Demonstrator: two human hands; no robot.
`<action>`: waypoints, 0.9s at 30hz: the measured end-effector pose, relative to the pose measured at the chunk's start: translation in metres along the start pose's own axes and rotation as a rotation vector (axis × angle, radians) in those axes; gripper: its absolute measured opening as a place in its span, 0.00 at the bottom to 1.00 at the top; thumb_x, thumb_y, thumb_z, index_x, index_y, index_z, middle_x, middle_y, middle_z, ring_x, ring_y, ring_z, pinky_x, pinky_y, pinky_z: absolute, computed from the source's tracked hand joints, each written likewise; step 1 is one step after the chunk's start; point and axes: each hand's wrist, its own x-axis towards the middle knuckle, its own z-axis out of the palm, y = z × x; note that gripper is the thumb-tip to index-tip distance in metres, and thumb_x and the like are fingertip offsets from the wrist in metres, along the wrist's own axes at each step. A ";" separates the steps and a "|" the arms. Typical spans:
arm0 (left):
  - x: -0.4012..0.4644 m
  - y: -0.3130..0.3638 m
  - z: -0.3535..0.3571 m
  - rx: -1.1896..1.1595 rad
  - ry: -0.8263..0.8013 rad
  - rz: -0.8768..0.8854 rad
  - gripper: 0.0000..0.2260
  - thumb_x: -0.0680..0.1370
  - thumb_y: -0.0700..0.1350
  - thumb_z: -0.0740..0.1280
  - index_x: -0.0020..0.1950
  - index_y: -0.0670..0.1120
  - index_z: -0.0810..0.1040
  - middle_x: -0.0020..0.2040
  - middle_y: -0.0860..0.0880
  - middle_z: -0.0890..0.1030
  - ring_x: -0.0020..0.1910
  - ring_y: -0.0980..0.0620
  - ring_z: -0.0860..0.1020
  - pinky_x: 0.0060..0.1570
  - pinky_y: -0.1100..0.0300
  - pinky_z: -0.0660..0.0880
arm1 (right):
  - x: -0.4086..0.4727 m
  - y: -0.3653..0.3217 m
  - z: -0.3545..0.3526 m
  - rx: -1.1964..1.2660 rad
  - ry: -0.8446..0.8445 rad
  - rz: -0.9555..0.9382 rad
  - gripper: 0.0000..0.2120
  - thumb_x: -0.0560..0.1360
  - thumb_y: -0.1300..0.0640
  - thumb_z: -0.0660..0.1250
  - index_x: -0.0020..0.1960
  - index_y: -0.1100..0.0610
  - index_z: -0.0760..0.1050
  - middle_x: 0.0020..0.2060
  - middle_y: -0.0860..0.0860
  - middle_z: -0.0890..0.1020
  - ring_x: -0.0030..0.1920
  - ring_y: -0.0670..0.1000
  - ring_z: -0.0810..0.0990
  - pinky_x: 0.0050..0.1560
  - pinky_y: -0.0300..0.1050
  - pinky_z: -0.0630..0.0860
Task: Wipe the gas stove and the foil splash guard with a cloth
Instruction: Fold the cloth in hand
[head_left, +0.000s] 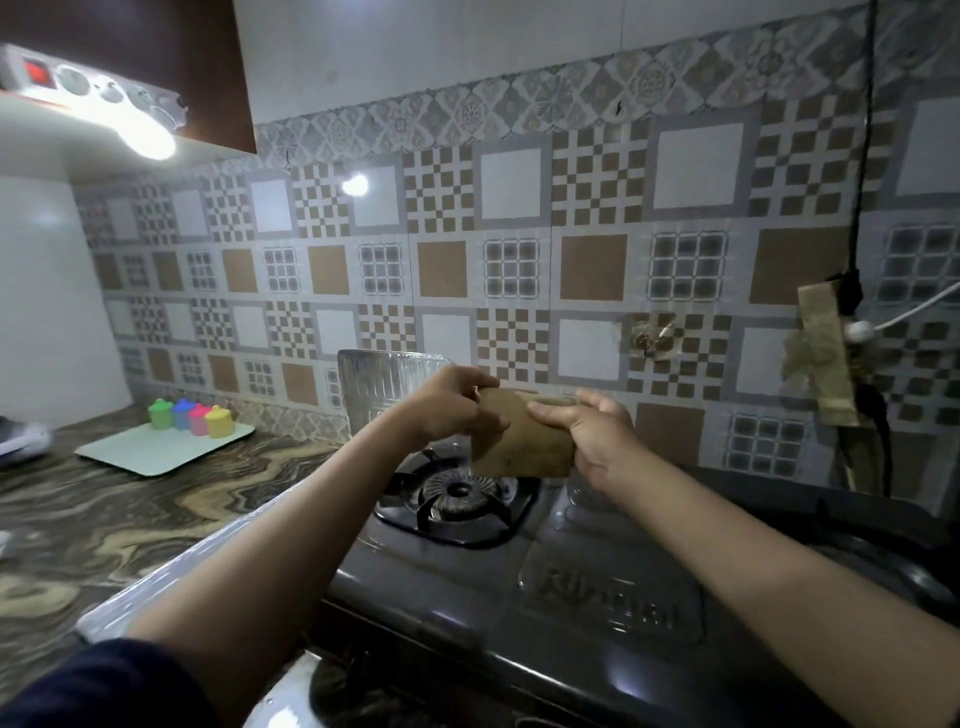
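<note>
Above the dark gas stove (519, 597), both hands pinch a folded brown cloth (519, 441): left hand (447, 410) fingers closed on its upper-left edge, right hand (592, 436) on its right edge.

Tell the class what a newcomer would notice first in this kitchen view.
At centre, the left hand and right hand hold a folded tan cloth above the dark gas stove. Behind stands the ribbed silver foil splash guard; four bright plastic jars sit far left.
</note>
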 end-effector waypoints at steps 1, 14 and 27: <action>-0.003 -0.002 -0.001 0.035 0.023 -0.015 0.26 0.71 0.38 0.74 0.67 0.39 0.72 0.50 0.44 0.77 0.49 0.45 0.79 0.52 0.53 0.79 | -0.004 0.001 0.002 -0.073 -0.004 -0.036 0.45 0.60 0.60 0.80 0.72 0.56 0.62 0.63 0.54 0.71 0.57 0.57 0.75 0.51 0.52 0.79; -0.035 -0.021 -0.024 0.330 0.155 -0.059 0.08 0.73 0.47 0.73 0.44 0.42 0.81 0.40 0.46 0.81 0.41 0.51 0.77 0.40 0.60 0.72 | -0.020 0.004 0.030 -0.957 -0.130 -0.498 0.11 0.67 0.46 0.72 0.43 0.52 0.79 0.41 0.51 0.81 0.45 0.52 0.79 0.47 0.53 0.81; -0.060 -0.043 -0.053 -0.425 0.344 -0.243 0.12 0.75 0.46 0.72 0.42 0.37 0.77 0.32 0.43 0.78 0.25 0.53 0.78 0.27 0.62 0.78 | -0.038 0.022 0.088 0.623 -0.496 0.239 0.24 0.72 0.53 0.68 0.61 0.68 0.71 0.53 0.63 0.81 0.54 0.60 0.80 0.57 0.50 0.78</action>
